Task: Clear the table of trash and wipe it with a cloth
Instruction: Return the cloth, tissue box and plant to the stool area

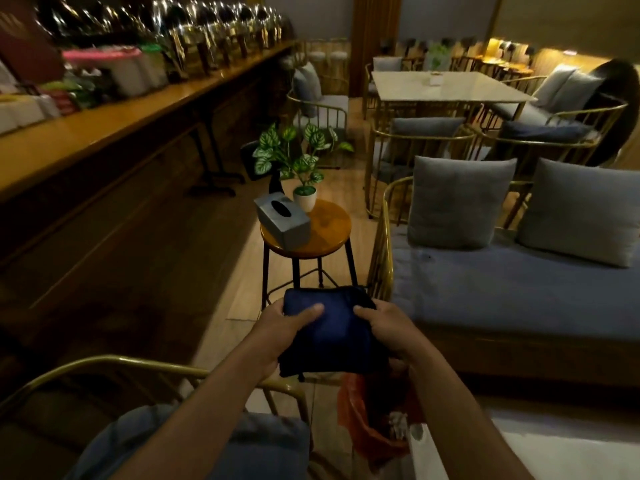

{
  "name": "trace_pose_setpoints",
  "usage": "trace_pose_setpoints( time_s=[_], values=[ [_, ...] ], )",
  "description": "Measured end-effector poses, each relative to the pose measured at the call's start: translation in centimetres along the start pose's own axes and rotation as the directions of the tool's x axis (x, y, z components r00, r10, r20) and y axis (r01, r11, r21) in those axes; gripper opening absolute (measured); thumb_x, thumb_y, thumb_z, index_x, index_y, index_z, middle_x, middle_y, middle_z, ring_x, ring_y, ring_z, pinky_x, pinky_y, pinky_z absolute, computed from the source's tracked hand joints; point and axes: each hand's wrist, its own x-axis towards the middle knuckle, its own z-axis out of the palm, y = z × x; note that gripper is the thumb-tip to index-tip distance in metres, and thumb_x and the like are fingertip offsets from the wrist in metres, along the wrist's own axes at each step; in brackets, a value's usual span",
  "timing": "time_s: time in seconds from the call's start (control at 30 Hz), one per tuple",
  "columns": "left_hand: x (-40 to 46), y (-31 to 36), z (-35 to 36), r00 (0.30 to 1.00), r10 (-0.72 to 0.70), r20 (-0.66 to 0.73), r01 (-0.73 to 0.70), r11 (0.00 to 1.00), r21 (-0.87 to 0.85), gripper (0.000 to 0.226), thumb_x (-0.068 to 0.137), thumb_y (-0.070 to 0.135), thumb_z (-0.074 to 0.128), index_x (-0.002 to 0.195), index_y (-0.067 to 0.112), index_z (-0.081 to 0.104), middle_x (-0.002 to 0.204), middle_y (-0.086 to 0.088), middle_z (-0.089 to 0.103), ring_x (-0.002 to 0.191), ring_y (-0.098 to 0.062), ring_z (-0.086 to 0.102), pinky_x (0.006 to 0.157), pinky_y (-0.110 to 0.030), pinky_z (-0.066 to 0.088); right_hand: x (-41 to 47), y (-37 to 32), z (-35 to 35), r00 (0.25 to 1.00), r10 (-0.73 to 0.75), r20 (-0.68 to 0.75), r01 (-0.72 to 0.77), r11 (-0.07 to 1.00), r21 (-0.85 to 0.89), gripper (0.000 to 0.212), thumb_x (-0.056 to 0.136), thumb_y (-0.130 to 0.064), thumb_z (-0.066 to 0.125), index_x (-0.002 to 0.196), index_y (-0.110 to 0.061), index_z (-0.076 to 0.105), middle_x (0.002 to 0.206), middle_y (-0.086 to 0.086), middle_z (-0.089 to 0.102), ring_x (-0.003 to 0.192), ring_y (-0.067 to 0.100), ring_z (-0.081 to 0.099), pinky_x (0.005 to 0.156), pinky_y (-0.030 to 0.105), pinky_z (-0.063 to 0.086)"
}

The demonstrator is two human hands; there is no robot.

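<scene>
I hold a folded dark blue cloth (337, 332) in front of me with both hands. My left hand (285, 325) grips its left side, thumb on top. My right hand (384, 329) grips its right side, thumb on top as well. Below the cloth stands a bin lined with an orange bag (360, 431), with crumpled white trash inside. The white table (540, 452) shows only as an edge at the bottom right.
A round wooden stool (323, 233) ahead carries a grey tissue box (282, 220) and a potted plant (304, 161). A blue sofa with grey cushions (519, 285) lies to the right. A gold-framed chair (145, 379) is at lower left, a long wooden counter (121, 126) on the left.
</scene>
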Motion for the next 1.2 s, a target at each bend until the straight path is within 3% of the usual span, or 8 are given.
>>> trace_pose_setpoints(
  time_s=[0.17, 0.37, 0.53, 0.77, 0.87, 0.93, 1.03, 1.2],
  values=[
    [3.1, 1.9, -0.4, 0.998, 0.061, -0.023, -0.06, 0.998, 0.035, 0.042, 0.09, 0.018, 0.072, 0.129, 0.017, 0.055, 0.122, -0.008, 0.067, 0.105, -0.026, 0.067, 0.088, -0.04, 0.057, 4.5, -1.4, 0.5, 0.999, -0.024, -0.044, 0.019, 0.993, -0.119, 0.035, 0.103, -0.025, 0.044, 0.136, -0.014, 0.051, 0.129, 0.01, 0.059, 0.111, 0.023, 0.057, 0.087, 0.033, 0.044],
    [10.3, 3.8, 0.6, 0.986, 0.071, -0.152, -0.054, 0.992, 0.114, 0.021, 0.105, 0.03, 0.048, 0.121, 0.023, 0.059, 0.118, -0.006, 0.066, 0.103, -0.025, 0.064, 0.089, -0.04, 0.055, 11.7, -3.3, -1.3, 0.996, -0.058, -0.073, 0.048, 0.99, -0.135, 0.034, 0.103, -0.026, 0.046, 0.133, -0.011, 0.053, 0.127, 0.011, 0.061, 0.106, 0.021, 0.057, 0.065, 0.022, 0.043],
    [19.0, 6.8, 2.2, 0.972, -0.01, -0.234, 0.022, 0.999, 0.049, 0.027, 0.106, 0.036, 0.041, 0.127, 0.028, 0.057, 0.123, -0.003, 0.064, 0.109, -0.029, 0.062, 0.096, -0.051, 0.053, 19.3, -6.1, -5.0, 0.999, -0.035, -0.035, 0.032, 0.996, -0.082, 0.035, 0.09, -0.035, 0.067, 0.118, -0.014, 0.062, 0.11, 0.006, 0.068, 0.098, 0.02, 0.065, 0.072, 0.028, 0.052],
    [32.0, 10.8, 4.9, 0.956, -0.226, -0.185, 0.2, 0.968, -0.15, 0.043, 0.09, 0.007, 0.058, 0.126, 0.028, 0.048, 0.116, -0.004, 0.059, 0.103, -0.031, 0.058, 0.071, -0.042, 0.055, 33.6, -8.4, -9.8, 1.0, 0.01, -0.023, -0.012, 0.996, -0.093, 0.041, 0.087, -0.015, 0.071, 0.127, -0.011, 0.06, 0.121, 0.009, 0.066, 0.102, 0.023, 0.065, 0.086, 0.033, 0.054],
    [37.6, 11.4, 6.2, 0.946, -0.176, -0.273, 0.164, 0.984, -0.065, 0.048, 0.089, -0.002, 0.055, 0.131, 0.02, 0.049, 0.116, -0.005, 0.06, 0.098, -0.027, 0.061, 0.076, -0.039, 0.056, 39.6, -8.9, -10.6, 0.999, 0.03, -0.042, -0.034, 0.995, -0.099, 0.027, 0.094, -0.006, 0.061, 0.12, -0.011, 0.06, 0.109, 0.003, 0.066, 0.085, 0.01, 0.063, 0.062, 0.014, 0.052],
    [40.8, 11.9, 7.1, 0.926, -0.052, -0.374, 0.115, 0.982, 0.147, 0.052, 0.089, -0.002, 0.055, 0.138, 0.016, 0.049, 0.121, -0.007, 0.064, 0.102, -0.027, 0.063, 0.085, -0.041, 0.056, 43.6, -9.2, -10.9, 0.997, 0.032, -0.065, -0.041, 0.991, -0.129, 0.026, 0.097, -0.005, 0.055, 0.121, -0.011, 0.059, 0.108, 0.004, 0.064, 0.078, 0.006, 0.059, 0.053, 0.008, 0.047],
    [44.1, 13.4, 8.1, 0.896, 0.16, -0.414, 0.036, 0.903, 0.428, 0.073, 0.091, 0.003, 0.054, 0.154, 0.029, 0.028, 0.144, -0.011, 0.05, 0.125, -0.035, 0.053, 0.101, -0.047, 0.048, 49.1, -9.8, -10.9, 0.996, 0.016, -0.082, -0.029, 0.986, -0.163, 0.031, 0.098, -0.003, 0.051, 0.128, -0.006, 0.057, 0.117, 0.008, 0.063, 0.086, 0.014, 0.06, 0.057, 0.013, 0.047],
    [47.0, 14.1, 8.1, 0.875, 0.308, -0.372, 0.069, 0.682, 0.728, 0.052, 0.097, 0.011, 0.053, 0.146, 0.024, 0.041, 0.138, -0.01, 0.039, 0.108, -0.031, 0.057, 0.091, -0.037, 0.05, 55.0, -10.6, -9.8, 0.992, -0.099, -0.083, 0.075, 0.966, -0.247, 0.022, 0.097, -0.003, 0.055, 0.115, -0.011, 0.063, 0.111, 0.005, 0.066, 0.084, 0.009, 0.061, 0.064, 0.01, 0.048]
  ],
)
